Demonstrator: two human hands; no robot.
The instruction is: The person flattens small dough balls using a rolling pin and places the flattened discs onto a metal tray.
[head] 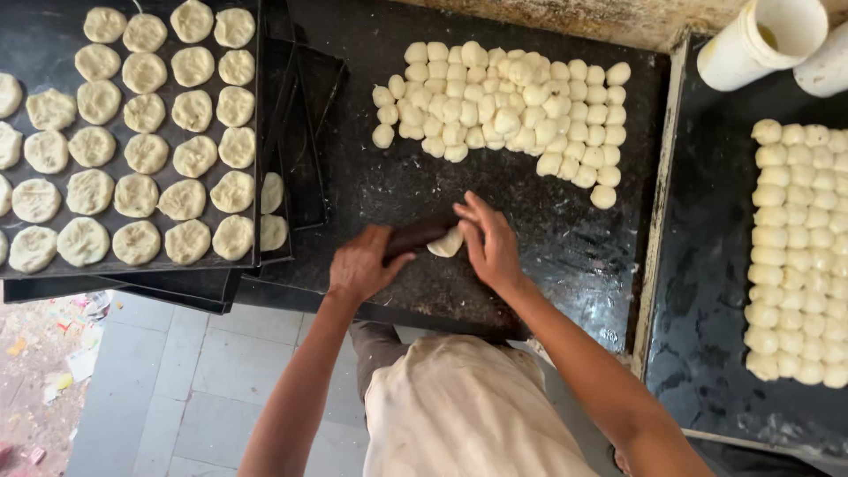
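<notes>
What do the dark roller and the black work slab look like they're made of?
The short dark rolling pin, gripped by the left hand with the right hand at its other end, looks like smooth dark wood, though hard to confirm. The black work slab looks like stone or oiled metal: mottled, greasy sheen.

Bare forearms, a cream sleeveless top (459, 415) and grey-brown trousers (375, 349).

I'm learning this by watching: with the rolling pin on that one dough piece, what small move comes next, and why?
Probably push the dark rolling pin forward across the dough piece. The left hand grips one end and the right hand rests at the other, while the piece looks thicker than the flattened rounds on the tray.
</notes>
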